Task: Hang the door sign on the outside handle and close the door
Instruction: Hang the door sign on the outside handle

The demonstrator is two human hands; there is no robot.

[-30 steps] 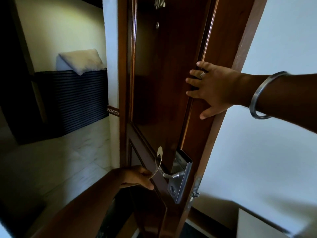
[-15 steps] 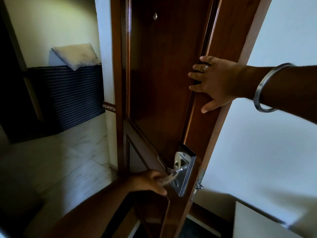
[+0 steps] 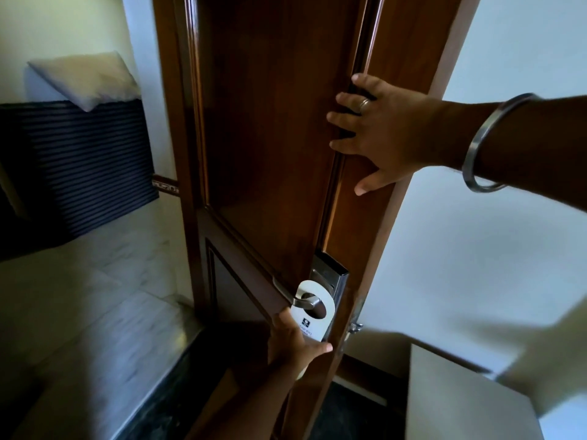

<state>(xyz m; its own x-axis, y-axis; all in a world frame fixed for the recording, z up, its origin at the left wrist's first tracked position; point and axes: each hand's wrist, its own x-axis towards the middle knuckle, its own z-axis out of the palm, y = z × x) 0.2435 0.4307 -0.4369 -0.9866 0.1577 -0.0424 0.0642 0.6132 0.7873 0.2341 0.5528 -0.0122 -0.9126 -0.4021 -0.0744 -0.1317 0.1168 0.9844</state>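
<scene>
A brown wooden door [image 3: 270, 138] stands ajar, its outer face turned toward me. On it sits a steel lock plate [image 3: 330, 274] with a lever handle [image 3: 305, 301]. A white door sign [image 3: 313, 315] hangs with its hole looped over the lever. My left hand [image 3: 293, 344] grips the sign's lower part from below. My right hand [image 3: 384, 131], wearing a ring and a steel bangle, lies flat with spread fingers on the door near its free edge, well above the handle.
Left of the door, a tiled corridor floor [image 3: 79, 312] leads to a dark striped bench [image 3: 79, 166] with a white cushion [image 3: 85, 79]. A white wall [image 3: 492, 249] is on the right, a pale blurred surface [image 3: 460, 398] at the lower right.
The sign was edge-on beside the handle in my left hand; now it is looped over the lever with its face showing. My right hand stayed on the door.
</scene>
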